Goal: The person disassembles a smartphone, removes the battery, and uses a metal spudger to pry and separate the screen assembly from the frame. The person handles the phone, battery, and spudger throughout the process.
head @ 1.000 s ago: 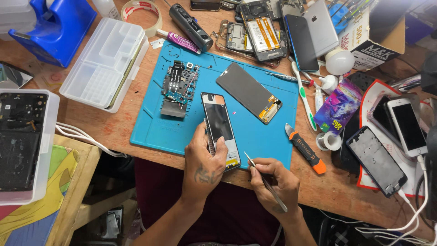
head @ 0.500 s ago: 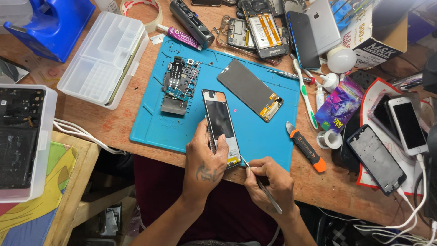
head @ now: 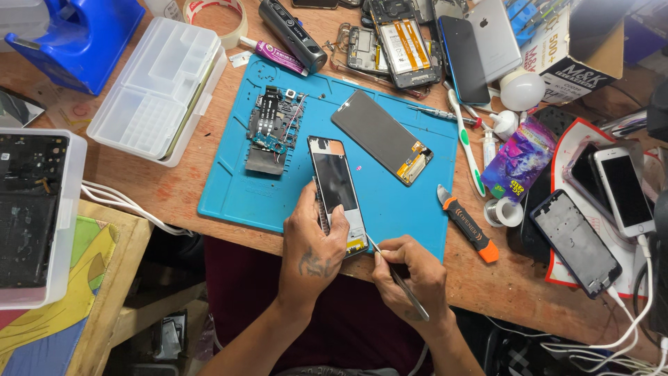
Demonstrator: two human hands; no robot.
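Observation:
A phone frame with a dark screen (head: 335, 184) lies lengthwise on the blue repair mat (head: 236, 191). My left hand (head: 313, 247) grips its near end, fingers along its left side and thumb on its face. My right hand (head: 410, 275) pinches thin metal tweezers (head: 393, 271), whose tip touches the phone's near right corner. Farther back on the mat lie a circuit board assembly (head: 273, 127) and a separate dark display panel (head: 381, 136).
An orange-handled knife (head: 467, 226), a toothbrush (head: 466, 143), a roll of wire (head: 502, 212) and several phones (head: 574, 240) lie to the right. A clear parts box (head: 161, 87), a blue holder (head: 76, 38) and a white tray (head: 31, 209) are at left.
My right hand has slid left along the near edge, bringing the tweezers' tip up to the phone's corner. The left hand keeps its grip.

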